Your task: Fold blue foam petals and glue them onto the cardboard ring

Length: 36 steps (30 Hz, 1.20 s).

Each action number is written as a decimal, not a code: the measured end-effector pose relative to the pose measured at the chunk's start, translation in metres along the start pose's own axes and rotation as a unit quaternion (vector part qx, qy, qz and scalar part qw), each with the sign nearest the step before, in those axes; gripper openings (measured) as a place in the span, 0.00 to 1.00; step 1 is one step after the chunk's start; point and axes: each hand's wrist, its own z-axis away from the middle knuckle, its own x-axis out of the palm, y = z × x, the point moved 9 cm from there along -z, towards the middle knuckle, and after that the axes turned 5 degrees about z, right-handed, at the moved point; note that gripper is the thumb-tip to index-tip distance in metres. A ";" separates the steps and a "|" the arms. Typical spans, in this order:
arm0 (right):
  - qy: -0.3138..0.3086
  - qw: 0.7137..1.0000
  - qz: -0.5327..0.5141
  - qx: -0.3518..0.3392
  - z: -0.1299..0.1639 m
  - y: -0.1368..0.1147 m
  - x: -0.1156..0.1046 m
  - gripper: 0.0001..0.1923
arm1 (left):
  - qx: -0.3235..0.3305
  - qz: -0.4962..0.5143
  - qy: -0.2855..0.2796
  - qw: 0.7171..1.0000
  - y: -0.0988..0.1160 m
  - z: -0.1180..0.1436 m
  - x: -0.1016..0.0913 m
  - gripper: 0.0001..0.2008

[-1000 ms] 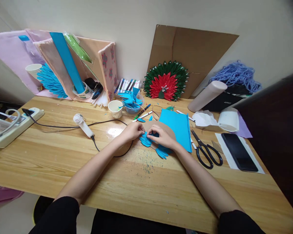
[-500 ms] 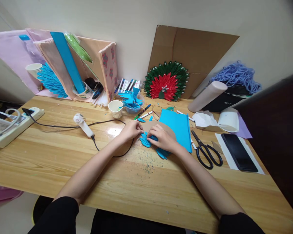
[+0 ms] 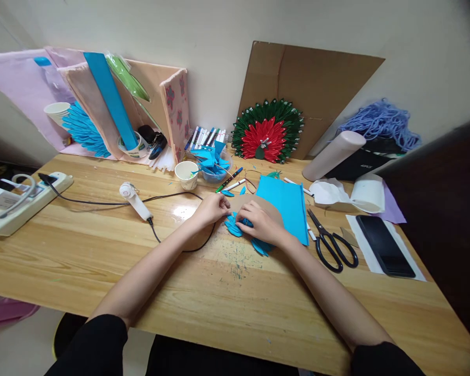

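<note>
A round piece of brown cardboard (image 3: 272,208) lies on the table, partly under my right hand, with blue paper petals (image 3: 232,225) along its near edge. My left hand (image 3: 212,211) is closed in a pinch at the left edge of the cardboard, beside the petals; whatever is between its fingertips is too small to name. My right hand (image 3: 259,222) rests over the cardboard, its fingers curled down on the blue petals and closed on one of them. More blue petals stick out below its wrist. Blue paper sheets (image 3: 288,203) lie behind and right of the cardboard.
Right of the sheets lie black-handled scissors (image 3: 331,245) and a phone (image 3: 386,245). A white glue gun (image 3: 135,201) with a black cord stands to the left. Behind are a paper cup (image 3: 187,176), a tub of blue scraps (image 3: 213,169) and a red-green feathered fan (image 3: 267,130).
Hardly anything differs: the camera view has shifted slightly, and both hands keep the same places and grips on the cardboard and petals.
</note>
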 end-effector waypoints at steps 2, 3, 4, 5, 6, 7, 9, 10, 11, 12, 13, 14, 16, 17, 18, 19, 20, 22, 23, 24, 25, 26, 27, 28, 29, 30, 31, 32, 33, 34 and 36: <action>0.001 1.000 0.001 -0.001 0.000 0.000 -0.001 0.07 | -0.004 0.021 -0.011 1.000 0.000 0.000 0.002 0.06; 0.001 1.000 0.001 -0.001 0.000 0.000 -0.001 0.07 | -0.004 0.030 -0.015 0.999 0.000 0.000 0.003 0.06; 0.000 1.000 0.001 0.000 0.000 0.000 -0.001 0.07 | -0.003 0.037 -0.017 0.999 0.001 0.000 0.004 0.06; -0.002 1.000 0.000 0.000 0.000 0.000 -0.001 0.06 | -0.002 0.041 -0.019 0.999 0.001 0.000 0.005 0.05; -0.006 1.000 0.000 0.000 0.000 -0.001 0.000 0.06 | -0.002 0.043 -0.020 0.999 0.001 0.000 0.006 0.05; -0.009 1.000 0.000 0.001 0.000 0.000 -0.001 0.06 | -0.002 0.044 -0.020 0.999 0.001 0.000 0.006 0.04; -0.003 1.000 0.000 0.004 0.000 0.002 -0.006 0.06 | -0.001 0.047 -0.023 0.999 0.002 0.000 0.007 0.04; 0.006 1.000 0.001 0.010 0.000 0.004 -0.010 0.06 | -0.001 0.048 -0.026 0.998 0.002 0.000 0.008 0.04; 0.018 1.000 0.002 0.017 0.001 0.007 -0.016 0.06 | -0.001 0.050 -0.029 0.998 0.003 0.000 0.008 0.05; 0.030 0.999 0.004 0.026 0.002 0.011 -0.022 0.05 | -0.001 0.051 -0.032 0.998 0.003 0.000 0.009 0.05; 0.041 0.999 0.005 0.035 0.003 0.015 -0.027 0.05 | -0.003 0.052 -0.036 0.998 0.003 0.000 0.009 0.06; 0.048 0.998 0.006 0.043 0.004 0.019 -0.032 0.04 | -0.005 0.054 -0.038 0.998 0.003 0.001 0.010 0.06; 0.054 0.997 0.006 0.058 0.007 0.027 -0.038 0.04 | -0.008 0.054 -0.040 0.998 0.003 0.002 0.011 0.07; 0.055 0.996 0.007 0.063 0.008 0.030 -0.039 0.03 | -0.009 0.051 -0.039 0.998 0.002 0.002 0.011 0.07; 0.055 0.996 0.007 0.068 0.009 0.033 -0.040 0.03 | -0.008 0.047 -0.038 0.998 0.002 0.002 0.012 0.07; 0.055 0.996 0.007 0.070 0.009 0.034 -0.041 0.03 | -0.005 0.042 -0.037 0.998 0.002 0.003 0.012 0.08; 0.053 0.996 0.008 0.070 0.009 0.035 -0.041 0.03 | -0.001 0.037 -0.038 0.999 0.002 0.003 0.013 0.08; 0.049 0.996 0.011 0.071 0.009 0.035 -0.040 0.03 | 0.005 0.032 -0.042 0.999 0.002 0.003 0.014 0.09; 0.047 0.996 0.014 0.071 0.009 0.035 -0.040 0.03 | 0.008 0.031 -0.044 0.999 0.002 0.003 0.014 0.10; 0.045 0.996 0.016 0.071 0.009 0.035 -0.039 0.03 | 0.011 0.028 -0.045 0.999 0.002 0.003 0.014 0.10; 0.044 0.996 0.018 0.072 0.009 0.035 -0.040 0.03 | 0.014 0.023 -0.044 0.999 0.002 0.003 0.014 0.11; 0.044 0.996 0.019 0.073 0.009 0.035 -0.040 0.03 | 0.019 0.018 -0.042 0.999 0.003 0.003 0.014 0.11; 0.044 0.996 0.019 0.075 0.009 0.036 -0.040 0.03 | 0.026 0.012 -0.039 0.999 0.004 0.002 0.014 0.12; 0.045 0.996 0.019 0.076 0.009 0.036 -0.041 0.03 | 0.033 0.007 -0.036 0.999 0.004 0.002 0.013 0.12; 0.045 0.996 0.018 0.076 0.009 0.037 -0.041 0.03 | 0.038 0.003 -0.033 0.999 0.005 0.002 0.013 0.12; 0.046 0.996 0.018 0.076 0.009 0.037 -0.042 0.03 | 0.042 0.001 -0.032 0.999 0.005 0.002 0.013 0.12; 0.047 0.996 0.019 0.076 0.009 0.037 -0.042 0.03 | 0.043 -0.001 -0.032 0.999 0.004 0.002 0.014 0.12; 0.047 0.996 0.019 0.076 0.009 0.037 -0.042 0.03 | 0.043 -0.003 -0.033 0.999 0.004 0.002 0.014 0.12; 0.048 0.996 0.019 0.076 0.009 0.037 -0.042 0.03 | 0.043 -0.005 -0.034 0.998 0.003 0.002 0.015 0.12; 0.050 0.996 0.019 0.076 0.009 0.037 -0.043 0.04 | 0.043 -0.007 -0.036 0.998 0.003 0.003 0.015 0.12; 0.054 0.995 0.018 0.077 0.010 0.038 -0.044 0.04 | 0.042 -0.012 -0.040 0.998 0.004 0.003 0.013 0.11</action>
